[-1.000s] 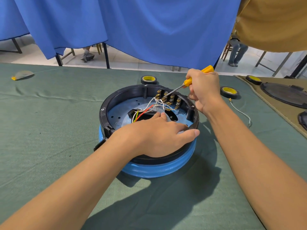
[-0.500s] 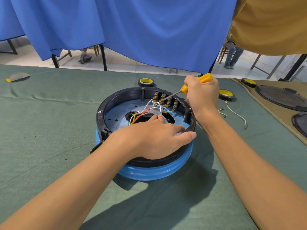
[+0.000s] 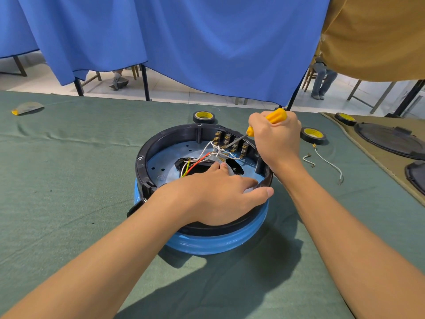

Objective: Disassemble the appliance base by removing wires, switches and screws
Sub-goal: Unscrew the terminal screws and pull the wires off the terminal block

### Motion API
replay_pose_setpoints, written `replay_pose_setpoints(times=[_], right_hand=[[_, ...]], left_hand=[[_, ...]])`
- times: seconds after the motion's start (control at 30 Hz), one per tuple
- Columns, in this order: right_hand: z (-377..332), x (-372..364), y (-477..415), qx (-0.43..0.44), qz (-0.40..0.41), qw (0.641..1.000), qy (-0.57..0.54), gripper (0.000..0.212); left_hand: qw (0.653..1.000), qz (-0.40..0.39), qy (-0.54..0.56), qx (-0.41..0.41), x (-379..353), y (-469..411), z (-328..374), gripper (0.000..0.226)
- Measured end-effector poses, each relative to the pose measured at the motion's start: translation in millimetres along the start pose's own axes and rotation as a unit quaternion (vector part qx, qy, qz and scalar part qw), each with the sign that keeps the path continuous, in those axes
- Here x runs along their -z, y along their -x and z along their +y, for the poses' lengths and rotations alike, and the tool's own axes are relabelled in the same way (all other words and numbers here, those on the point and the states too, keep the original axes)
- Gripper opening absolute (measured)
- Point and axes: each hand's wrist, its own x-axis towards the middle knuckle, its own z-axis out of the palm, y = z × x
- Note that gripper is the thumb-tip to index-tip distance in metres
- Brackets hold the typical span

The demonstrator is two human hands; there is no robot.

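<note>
The round appliance base (image 3: pixel 147 155), black rim over a blue body, lies upside down on the green cloth. Inside it, white, red and yellow-green wires (image 3: pixel 202 157) run to a row of brass switch terminals (image 3: pixel 232 143) at the far wall. My left hand (image 3: pixel 220 196) lies over the near rim, fingers reaching inside and thumb along the edge. My right hand (image 3: pixel 276 137) grips a yellow-handled screwdriver (image 3: pixel 276 116), whose metal tip sits at the terminals among the white wires.
Two loose white wires (image 3: pixel 326 162) lie on the cloth right of the base. Black tape rolls with yellow cores sit behind the base (image 3: pixel 203 116) and to its right (image 3: pixel 314 135). Dark round covers (image 3: pixel 391 140) rest on a tan mat at far right. Blue curtain hangs behind.
My right hand has swung the screwdriver handle more upright, with the tip staying at the terminals. My left hand has kept its place on the rim.
</note>
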Motion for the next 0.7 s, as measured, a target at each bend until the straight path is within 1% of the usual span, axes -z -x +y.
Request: replay_pose_setpoints(times=[0.1, 0.27, 0.43, 0.5, 0.7], right_hand=[[-1, 0, 0, 0.006, 0.011, 1.000, -0.003, 0.036], [-3, 0, 1, 0.015, -0.017, 1.000, 0.008, 0.038], [-7, 2, -2, 0.032, 0.043, 0.998, -0.013, 0.035], [-10, 2, -4, 0.038, 0.054, 0.997, -0.031, 0.034], [-10, -4, -2, 0.028, -0.027, 0.999, -0.030, 0.037]], left_hand=[[1.000, -0.001, -0.003, 0.000, 0, 0, 0, 0.061], [1.000, -0.004, 0.007, 0.010, 0, 1, -1, 0.063], [1.000, -0.006, 0.010, 0.009, 1, 1, 0, 0.062], [1.000, -0.006, 0.007, 0.009, 1, 1, 0, 0.061], [1.000, -0.008, 0.006, 0.011, 1, 0, 0, 0.061]])
